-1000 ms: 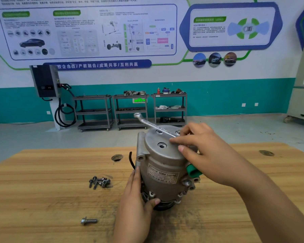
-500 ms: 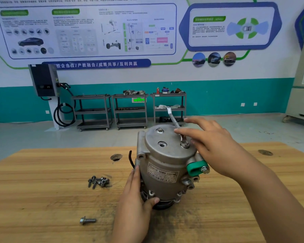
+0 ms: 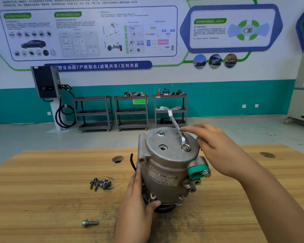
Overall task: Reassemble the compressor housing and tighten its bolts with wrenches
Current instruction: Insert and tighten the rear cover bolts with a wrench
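Left hand [image 3: 139, 199] grips the compressor housing [image 3: 165, 165] while straight fingers [image 3: 189, 128] of the right hand [image 3: 216, 146] press a wrench [image 3: 175, 126] seated on one top bolt [image 3: 185, 146]; loose bolts [image 3: 100, 184] lie unfitted.

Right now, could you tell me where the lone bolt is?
Head view: the lone bolt lies on the table, lower left, nearer than the bolt pile, left of the left hand.

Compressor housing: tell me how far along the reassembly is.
Done: the end cover sits on the compressor, with the far bolt seated in it. In hand: the wrench has its ring on the near bolt; the right hand touches its shank while the left hand grips the body. Left: a pile of bolts and a single bolt lie on the table, so more tightening likely remains.
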